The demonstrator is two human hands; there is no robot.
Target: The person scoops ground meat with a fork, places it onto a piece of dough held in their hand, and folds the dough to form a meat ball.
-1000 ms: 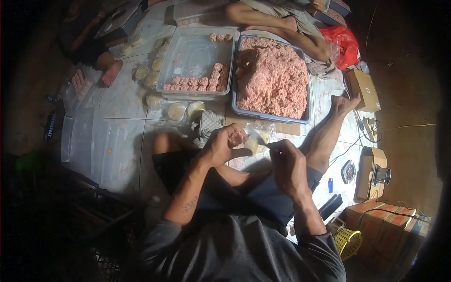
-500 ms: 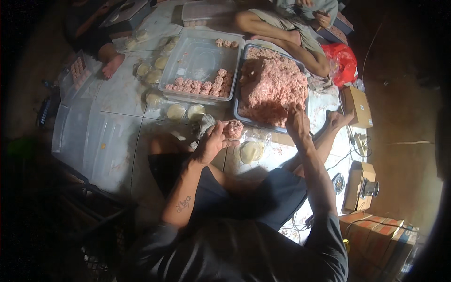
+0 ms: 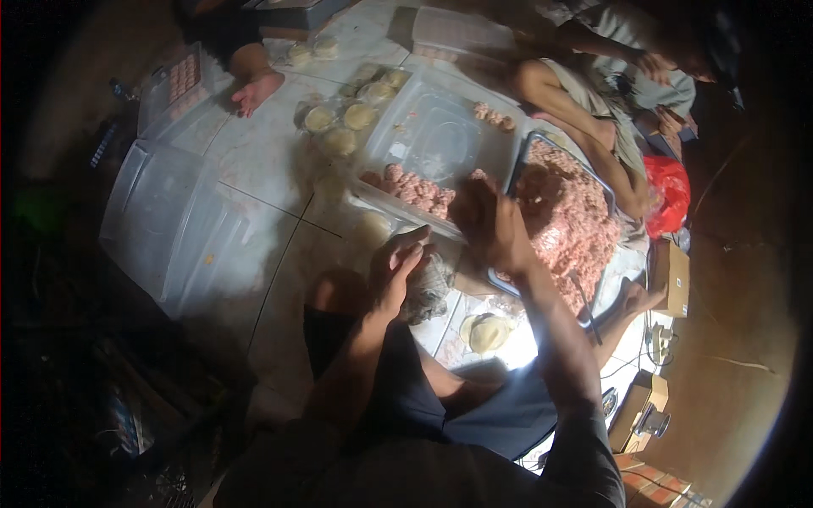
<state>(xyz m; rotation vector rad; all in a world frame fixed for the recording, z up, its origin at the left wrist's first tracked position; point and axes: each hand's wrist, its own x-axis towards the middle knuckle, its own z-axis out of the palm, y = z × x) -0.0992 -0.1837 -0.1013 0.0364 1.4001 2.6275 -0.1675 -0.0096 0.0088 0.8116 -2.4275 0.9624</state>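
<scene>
My left hand (image 3: 396,269) is raised beside a crumpled cloth (image 3: 428,288), its fingers loosely bent and apart, with nothing visible in it. My right hand (image 3: 500,229) reaches over the near right side of a clear plastic container (image 3: 366,176), beside raw minced-meat balls (image 3: 417,190). Its fingers are dark and blurred, so whether they hold a ball is hidden. Right of it, a blue-rimmed tray is heaped with pink minced meat (image 3: 563,220). A thin dark-handled tool (image 3: 586,306) leans in the meat at the near edge.
Several pale round pieces in clear wrap (image 3: 360,116) lie left of the container, one (image 3: 485,333) near my knees. Container lids (image 3: 161,220) lie at left. Another person's hand (image 3: 257,91) rests far left; a person (image 3: 584,127) sits far right near a red bag (image 3: 667,196). Boxes and cables stand right.
The meat ball has left my left hand. My right hand has moved from the meat heap to the container. The tool now leans in the tray. The view has shifted.
</scene>
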